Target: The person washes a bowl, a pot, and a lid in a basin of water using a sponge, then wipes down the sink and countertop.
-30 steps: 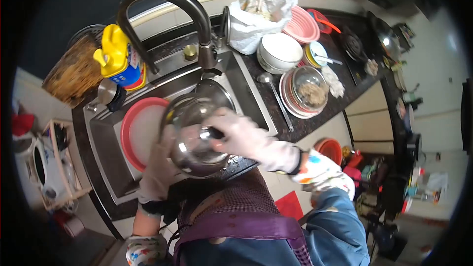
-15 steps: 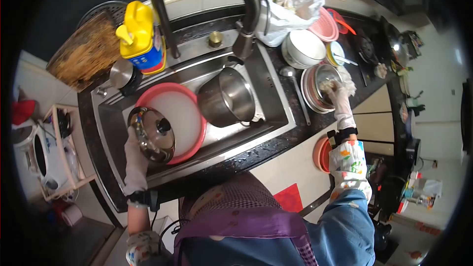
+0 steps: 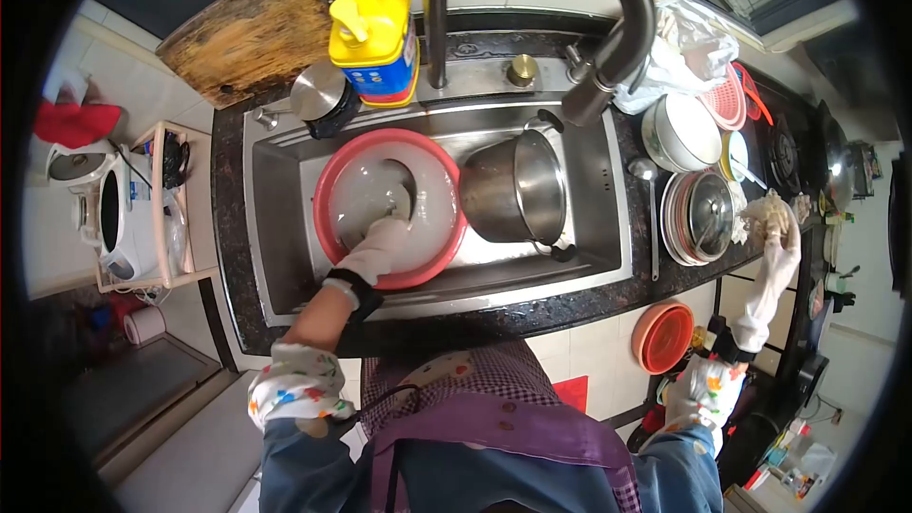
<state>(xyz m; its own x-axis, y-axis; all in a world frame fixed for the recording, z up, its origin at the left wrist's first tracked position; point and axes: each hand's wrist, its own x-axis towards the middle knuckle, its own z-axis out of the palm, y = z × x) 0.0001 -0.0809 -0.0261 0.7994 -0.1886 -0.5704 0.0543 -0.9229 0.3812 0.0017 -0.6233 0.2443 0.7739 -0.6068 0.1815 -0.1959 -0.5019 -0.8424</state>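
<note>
My left hand (image 3: 382, 236), in a white glove, reaches into the red basin (image 3: 324, 218) of cloudy, sudsy water. It grips a pot lid (image 3: 399, 176), mostly under the water, so the fingertips are partly hidden. Over the counter at the right, my right hand (image 3: 781, 239), also gloved, is closed on a crumpled beige cloth (image 3: 765, 211). Left of that hand, a glass lid (image 3: 711, 214) with a metal rim lies on a stack of plates (image 3: 676, 218). Beside the basin in the sink, a steel pot (image 3: 503, 192) lies tilted on its side.
A dark faucet (image 3: 635, 38) arches over the sink (image 3: 598, 261). Behind stand a yellow-blue jug (image 3: 375, 43) and a wooden cutting board (image 3: 252, 33). White bowls (image 3: 682, 133), a ladle (image 3: 654, 218) and a plastic bag (image 3: 689, 47) are on the right counter. A reddish tub (image 3: 662, 337) sits below.
My left hand has lowered the pot lid from the basin's edge into the water. My right hand has moved right, off the glass lid, with the cloth. The head view has shifted left.
</note>
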